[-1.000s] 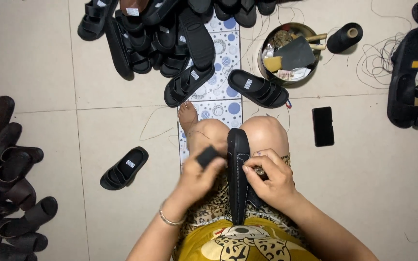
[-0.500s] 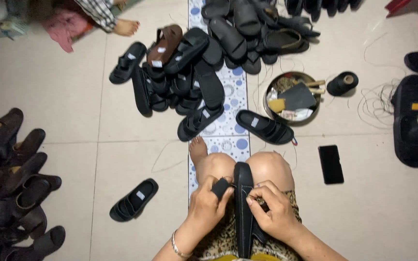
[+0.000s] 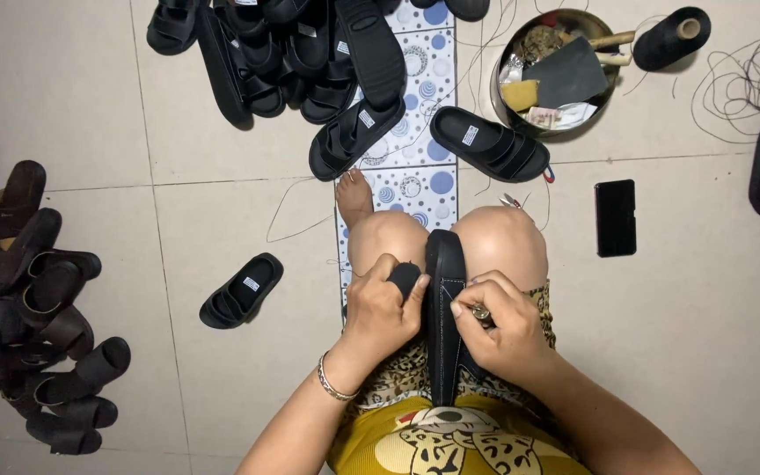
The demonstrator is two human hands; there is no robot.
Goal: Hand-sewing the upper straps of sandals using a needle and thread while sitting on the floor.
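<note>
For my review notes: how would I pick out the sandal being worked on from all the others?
Find the seated person's bare knees at the bottom centre. The black sandal stands on edge between them, with pale stitching along its side. Unlike the sandals lying on the floor, it is gripped by the left hand and the right hand.

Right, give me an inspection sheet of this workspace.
Surface: pale tiled floor with a dotted mat.
Job's things: black sandal held on edge between the knees.
Clutter: sandal pile, brown sandals, lone sandal, metal bowl of tools, phone.
Hands: left hand grips the strap; right hand pinches at the sole's edge.
Cables: thread spool, loose thread.
Surroundings: nothing seen.
</note>
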